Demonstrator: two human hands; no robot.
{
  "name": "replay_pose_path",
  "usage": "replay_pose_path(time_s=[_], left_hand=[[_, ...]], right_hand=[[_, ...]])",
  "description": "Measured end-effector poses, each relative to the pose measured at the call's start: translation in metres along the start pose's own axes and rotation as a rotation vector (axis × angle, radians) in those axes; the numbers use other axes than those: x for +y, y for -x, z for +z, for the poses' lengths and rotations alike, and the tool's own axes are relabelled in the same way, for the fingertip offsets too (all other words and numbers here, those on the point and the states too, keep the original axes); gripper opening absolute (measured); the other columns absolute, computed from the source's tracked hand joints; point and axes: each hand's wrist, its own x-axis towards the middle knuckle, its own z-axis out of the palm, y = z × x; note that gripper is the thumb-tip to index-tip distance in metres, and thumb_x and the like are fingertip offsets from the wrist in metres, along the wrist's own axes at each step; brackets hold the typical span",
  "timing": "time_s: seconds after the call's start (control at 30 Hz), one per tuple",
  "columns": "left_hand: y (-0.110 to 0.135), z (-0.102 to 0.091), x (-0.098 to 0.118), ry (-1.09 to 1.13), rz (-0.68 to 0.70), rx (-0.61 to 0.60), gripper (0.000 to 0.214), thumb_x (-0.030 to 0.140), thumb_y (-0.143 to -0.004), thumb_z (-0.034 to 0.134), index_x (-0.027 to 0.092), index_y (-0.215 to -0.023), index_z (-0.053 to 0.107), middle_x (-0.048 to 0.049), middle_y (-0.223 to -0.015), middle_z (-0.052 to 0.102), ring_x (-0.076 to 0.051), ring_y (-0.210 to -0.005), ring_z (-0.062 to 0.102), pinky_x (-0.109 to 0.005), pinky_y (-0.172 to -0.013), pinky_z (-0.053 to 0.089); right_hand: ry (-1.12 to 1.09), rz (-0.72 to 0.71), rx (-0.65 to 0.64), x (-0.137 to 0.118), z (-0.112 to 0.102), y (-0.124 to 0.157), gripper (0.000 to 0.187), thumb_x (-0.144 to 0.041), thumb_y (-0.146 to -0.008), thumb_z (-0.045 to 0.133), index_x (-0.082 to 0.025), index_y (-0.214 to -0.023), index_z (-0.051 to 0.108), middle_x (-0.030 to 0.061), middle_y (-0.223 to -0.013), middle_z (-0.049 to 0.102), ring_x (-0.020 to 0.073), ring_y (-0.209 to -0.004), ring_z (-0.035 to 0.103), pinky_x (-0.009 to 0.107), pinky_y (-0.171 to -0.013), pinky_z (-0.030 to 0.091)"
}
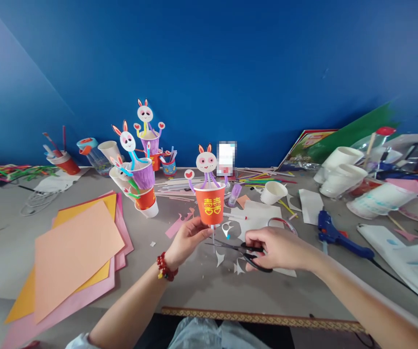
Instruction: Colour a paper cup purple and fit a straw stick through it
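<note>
My left hand (189,240) pinches the underside of a red paper cup (209,206) with gold lettering, where a pale straw (213,235) comes out below. From the top of this cup rise a white rabbit face (206,162) with pink ears and purple arms; a round paw with a red heart (189,174) shows on the left. In my right hand (274,247) is a pair of black-handled scissors (240,247). Their blades point left and lie across the straw beneath the cup. Whether they have cut into it I cannot tell.
Finished-looking rabbit cups (144,174) stand left of centre at the back. Coloured paper sheets (78,257) lie at left. A blue glue gun (340,235), white paper cups (343,177), a small white cup (273,193), loose straws (176,184) and paper scraps surround the hands.
</note>
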Motion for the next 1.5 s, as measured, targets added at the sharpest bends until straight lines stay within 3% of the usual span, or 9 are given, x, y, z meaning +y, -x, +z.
replay_pose_path(time_s=[0.2,0.73,1.2,1.33,1.5], left_hand=[[0.0,0.002,0.0,0.011,-0.002,-0.003,0.03,0.037,-0.082,0.073,0.019,-0.106,0.072,-0.0056,-0.095,0.071,-0.017,-0.088,0.061,-0.029,-0.082,0.047],[0.0,0.001,0.003,-0.015,-0.014,-0.008,0.034,0.04,-0.08,0.075,0.018,-0.105,0.074,-0.0073,-0.098,0.074,-0.02,-0.089,0.064,-0.032,-0.084,0.049],[-0.003,-0.002,-0.006,-0.056,-0.04,-0.019,0.035,0.041,-0.079,0.076,0.018,-0.106,0.074,-0.0093,-0.105,0.075,-0.023,-0.095,0.066,-0.033,-0.087,0.048],[-0.005,-0.002,-0.003,-0.052,-0.032,0.016,0.036,0.041,-0.079,0.075,0.018,-0.106,0.074,-0.0086,-0.103,0.075,-0.023,-0.097,0.066,-0.034,-0.089,0.048],[-0.005,-0.005,0.001,-0.035,0.005,0.087,0.032,0.039,-0.079,0.075,0.018,-0.103,0.074,-0.007,-0.098,0.075,-0.021,-0.092,0.065,-0.031,-0.084,0.048]], right_hand=[[0.013,0.001,-0.013,-0.006,-0.002,-0.007,0.034,-0.048,-0.066,0.076,-0.023,-0.07,0.054,-0.0076,-0.06,0.055,0.0111,-0.057,0.045,0.023,-0.051,0.023],[0.08,-0.034,0.013,-0.009,-0.004,-0.013,0.027,-0.042,-0.065,0.075,-0.023,-0.067,0.057,-0.0079,-0.059,0.056,0.0102,-0.055,0.045,0.023,-0.051,0.021],[0.018,-0.141,-0.057,0.001,-0.007,-0.028,0.032,-0.03,-0.068,0.068,-0.019,-0.057,0.04,-0.0067,-0.055,0.041,0.0097,-0.054,0.036,0.024,-0.051,0.016],[0.11,-0.144,-0.021,0.005,-0.003,-0.031,0.027,-0.026,-0.069,0.067,-0.019,-0.056,0.044,-0.0058,-0.054,0.046,0.0101,-0.053,0.039,0.025,-0.052,0.017],[0.203,-0.044,0.058,0.017,0.004,-0.028,0.023,-0.035,-0.072,0.069,-0.021,-0.062,0.054,-0.003,-0.06,0.06,0.0135,-0.056,0.052,0.025,-0.052,0.02]])
